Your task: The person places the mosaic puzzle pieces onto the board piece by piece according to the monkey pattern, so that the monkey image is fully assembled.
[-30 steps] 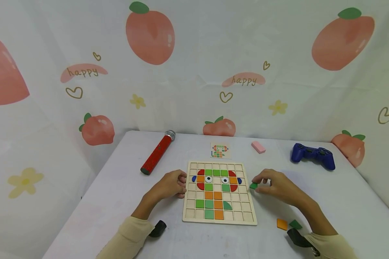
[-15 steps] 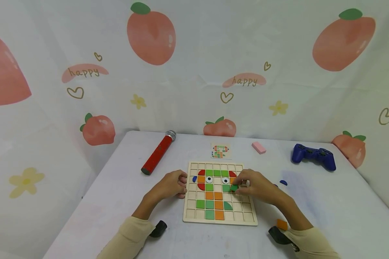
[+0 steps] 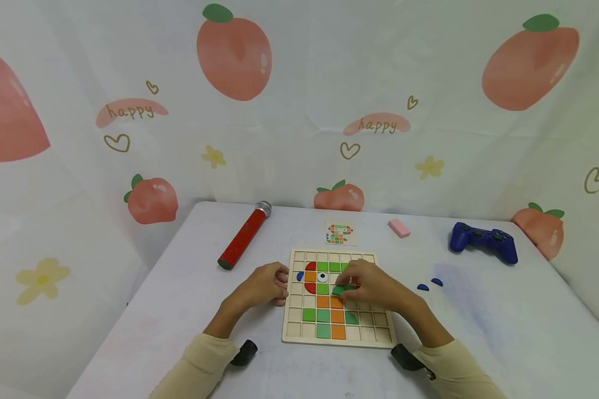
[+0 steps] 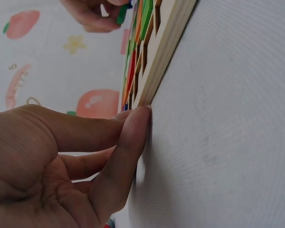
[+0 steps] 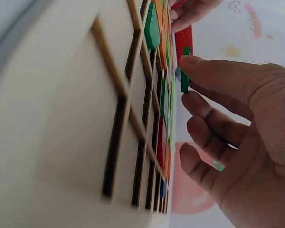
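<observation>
A wooden grid board (image 3: 295, 300) lies on the table, its cells partly filled with red, orange, green and blue tiles and round eye pieces. My left hand (image 3: 263, 285) holds the board's left edge; in the left wrist view, thumb and a finger (image 4: 133, 128) meet at that edge. Over the middle of the board, my right hand (image 3: 371, 285) pinches a small green tile (image 3: 340, 290) between thumb and finger. Seen from the right wrist, this green tile (image 5: 185, 71) is edge-on, raised off the board. The right hand hides part of the board's right side.
A small pattern card (image 3: 340, 233) lies behind the board. Two blue half-round pieces (image 3: 422, 287) are to its right. Farther back are a pink eraser (image 3: 399, 228) and a blue game controller (image 3: 482, 242). A red microphone (image 3: 244, 235) lies at back left.
My right hand has carried the green tile left, from beside the board's right edge to above its middle. Two blue pieces have come into sight; the loose orange tile is now hidden. The left hand stays put.
</observation>
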`<state>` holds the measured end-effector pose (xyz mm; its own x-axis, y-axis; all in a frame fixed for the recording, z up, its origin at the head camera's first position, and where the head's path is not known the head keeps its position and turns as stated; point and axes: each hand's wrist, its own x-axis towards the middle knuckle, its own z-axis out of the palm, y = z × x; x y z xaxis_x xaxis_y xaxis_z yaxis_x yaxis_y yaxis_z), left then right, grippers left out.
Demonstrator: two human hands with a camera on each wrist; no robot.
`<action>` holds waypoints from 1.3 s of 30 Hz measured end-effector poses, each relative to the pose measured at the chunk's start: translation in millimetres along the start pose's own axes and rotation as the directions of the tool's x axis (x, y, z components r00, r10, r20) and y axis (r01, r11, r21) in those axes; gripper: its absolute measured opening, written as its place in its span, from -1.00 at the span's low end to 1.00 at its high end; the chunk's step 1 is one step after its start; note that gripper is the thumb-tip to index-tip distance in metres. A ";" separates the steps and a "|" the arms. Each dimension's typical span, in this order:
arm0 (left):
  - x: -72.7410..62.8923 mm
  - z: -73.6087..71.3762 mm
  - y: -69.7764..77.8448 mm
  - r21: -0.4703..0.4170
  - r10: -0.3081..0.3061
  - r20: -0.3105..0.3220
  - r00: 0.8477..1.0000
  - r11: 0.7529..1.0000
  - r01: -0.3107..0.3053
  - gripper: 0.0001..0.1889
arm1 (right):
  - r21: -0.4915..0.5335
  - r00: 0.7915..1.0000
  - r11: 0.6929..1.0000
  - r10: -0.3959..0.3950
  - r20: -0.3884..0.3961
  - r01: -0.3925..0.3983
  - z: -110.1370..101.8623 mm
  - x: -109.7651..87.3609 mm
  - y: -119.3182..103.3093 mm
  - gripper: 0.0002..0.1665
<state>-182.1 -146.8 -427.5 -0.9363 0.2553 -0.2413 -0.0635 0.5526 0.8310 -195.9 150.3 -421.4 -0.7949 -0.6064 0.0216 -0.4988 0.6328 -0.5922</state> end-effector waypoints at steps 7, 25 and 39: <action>0.6 0.6 -0.9 -0.010 0.003 0.002 1.000 1.000 -0.003 -0.50 | 0.025 0.999 1.000 0.005 0.046 -0.006 8.9 14.7 -16.6 -0.83; 1.0 -0.1 1.1 -0.011 0.006 0.007 1.000 1.000 -0.005 -0.50 | 0.026 0.992 0.998 -0.061 0.112 0.058 26.8 32.5 -36.9 -0.79; 0.1 -0.5 1.6 0.001 0.004 0.003 1.000 1.000 -0.004 -0.51 | 0.017 0.984 0.996 -0.094 0.150 0.093 29.2 35.2 -40.6 -0.83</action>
<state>-182.5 -146.3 -425.9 -0.9355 0.2600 -0.2393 -0.0592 0.5524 0.8315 -193.6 89.1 -420.1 -0.6836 -0.7286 -0.0434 -0.5645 0.5654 -0.6014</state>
